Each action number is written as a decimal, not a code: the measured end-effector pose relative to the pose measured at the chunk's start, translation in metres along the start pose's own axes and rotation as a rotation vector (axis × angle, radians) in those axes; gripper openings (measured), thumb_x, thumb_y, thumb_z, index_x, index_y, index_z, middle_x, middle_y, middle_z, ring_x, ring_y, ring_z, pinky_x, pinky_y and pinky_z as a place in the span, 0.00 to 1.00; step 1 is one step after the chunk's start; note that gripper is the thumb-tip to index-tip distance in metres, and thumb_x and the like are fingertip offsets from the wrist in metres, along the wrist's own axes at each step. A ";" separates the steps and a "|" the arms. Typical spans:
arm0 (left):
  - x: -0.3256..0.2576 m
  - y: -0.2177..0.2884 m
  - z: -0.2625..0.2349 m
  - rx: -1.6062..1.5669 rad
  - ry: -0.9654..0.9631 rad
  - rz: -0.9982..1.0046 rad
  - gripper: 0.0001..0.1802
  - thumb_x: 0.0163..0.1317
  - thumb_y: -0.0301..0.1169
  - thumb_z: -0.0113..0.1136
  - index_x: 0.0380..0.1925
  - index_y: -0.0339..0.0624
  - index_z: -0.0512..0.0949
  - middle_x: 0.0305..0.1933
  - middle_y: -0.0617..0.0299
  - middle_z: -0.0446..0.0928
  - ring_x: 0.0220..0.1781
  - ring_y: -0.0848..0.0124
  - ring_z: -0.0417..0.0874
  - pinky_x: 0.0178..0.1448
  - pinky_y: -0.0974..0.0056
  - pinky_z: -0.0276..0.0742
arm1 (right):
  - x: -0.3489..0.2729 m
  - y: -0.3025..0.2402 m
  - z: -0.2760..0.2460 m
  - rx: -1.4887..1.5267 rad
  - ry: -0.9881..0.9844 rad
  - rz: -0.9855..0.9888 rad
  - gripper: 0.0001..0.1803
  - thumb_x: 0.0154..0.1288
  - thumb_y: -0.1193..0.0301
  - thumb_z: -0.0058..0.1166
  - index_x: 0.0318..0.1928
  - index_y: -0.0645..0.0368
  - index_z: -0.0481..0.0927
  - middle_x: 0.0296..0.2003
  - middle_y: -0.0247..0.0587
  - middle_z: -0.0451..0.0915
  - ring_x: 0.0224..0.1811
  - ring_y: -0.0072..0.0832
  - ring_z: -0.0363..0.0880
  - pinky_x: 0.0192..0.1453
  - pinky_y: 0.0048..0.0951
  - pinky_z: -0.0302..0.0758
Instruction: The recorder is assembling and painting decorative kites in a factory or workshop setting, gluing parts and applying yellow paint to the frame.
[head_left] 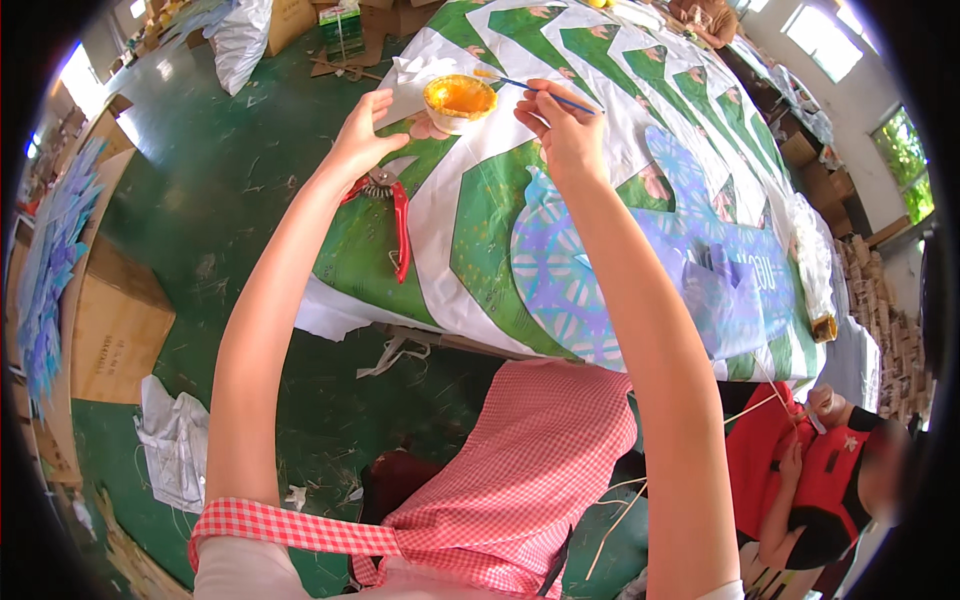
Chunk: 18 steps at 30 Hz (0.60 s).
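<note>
My right hand [568, 132] pinches a thin paintbrush [515, 83] with a blue handle. Its orange-stained bristles point left, just off the far right rim of a small bowl [455, 123]. Orange-yellow paint coats the bowl's inside and rim. Beside the bowl, on the left, my left hand [362, 140] is open and holds nothing, its thumb and fingers spread apart. Red-handled pruning shears [401, 228] lie near the table's left edge, partly behind my left wrist. Crumpled white paper or cloth [425, 64] sits just beyond the bowl.
A green-and-white patterned cover [490, 215] spreads over the table. Under my right forearm lies a flat blue-purple patterned shape [555, 270]. A person in red [815, 470] handles thin strips at right; another person [712, 22] is at the far end. Cardboard boxes [120, 330] stand at left.
</note>
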<state>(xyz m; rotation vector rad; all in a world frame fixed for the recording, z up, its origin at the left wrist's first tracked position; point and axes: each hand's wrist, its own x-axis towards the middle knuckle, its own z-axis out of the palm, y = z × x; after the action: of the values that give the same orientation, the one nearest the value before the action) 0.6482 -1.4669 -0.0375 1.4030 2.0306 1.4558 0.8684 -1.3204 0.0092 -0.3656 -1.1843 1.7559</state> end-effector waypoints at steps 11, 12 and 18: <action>-0.132 0.034 -0.037 -0.253 0.058 0.059 0.24 0.58 0.19 0.60 0.56 0.40 0.70 0.61 0.59 0.72 0.66 0.65 0.69 0.69 0.58 0.61 | -0.058 -0.037 0.006 -0.553 -0.058 0.066 0.09 0.63 0.79 0.49 0.37 0.71 0.82 0.32 0.44 0.80 0.28 0.30 0.82 0.38 0.26 0.81; -0.144 0.038 -0.036 -0.252 0.057 0.060 0.24 0.58 0.19 0.60 0.56 0.40 0.70 0.61 0.59 0.72 0.66 0.65 0.69 0.69 0.58 0.61 | -0.061 -0.044 0.012 -0.246 -0.076 0.148 0.08 0.63 0.80 0.49 0.38 0.72 0.80 0.32 0.45 0.79 0.29 0.31 0.82 0.40 0.29 0.83; -0.215 0.076 -0.002 -0.303 0.004 -0.019 0.14 0.61 0.18 0.53 0.47 0.40 0.74 0.50 0.63 0.77 0.58 0.72 0.74 0.68 0.59 0.62 | -0.059 -0.067 0.027 0.553 -0.107 0.191 0.12 0.67 0.80 0.46 0.48 0.74 0.71 0.37 0.50 0.74 0.40 0.34 0.78 0.54 0.38 0.81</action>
<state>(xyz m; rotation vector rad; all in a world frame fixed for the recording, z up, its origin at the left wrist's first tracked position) 0.7941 -1.6418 -0.0359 1.2523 1.7286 1.6747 0.9162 -1.3793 0.0641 -0.0531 -0.7041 2.2024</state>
